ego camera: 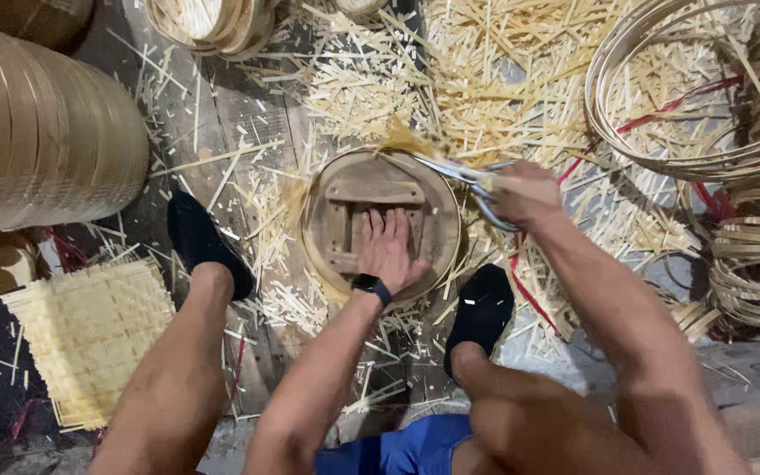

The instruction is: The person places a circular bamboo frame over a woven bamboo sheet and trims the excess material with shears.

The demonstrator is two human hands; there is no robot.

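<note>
Head view shows us our left hand [387,251] pressed flat, fingers spread, on the round wooden form [380,224] lying on the floor between our feet. Our right hand [525,193], just right of the form's rim, grips metal shears [459,171] whose blades reach over its upper edge.

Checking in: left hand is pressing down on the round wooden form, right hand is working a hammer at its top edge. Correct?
Not a hammer: the head view shows the right hand holding large metal shears at the top edge. The left hand does press flat on the round wooden form.
</note>
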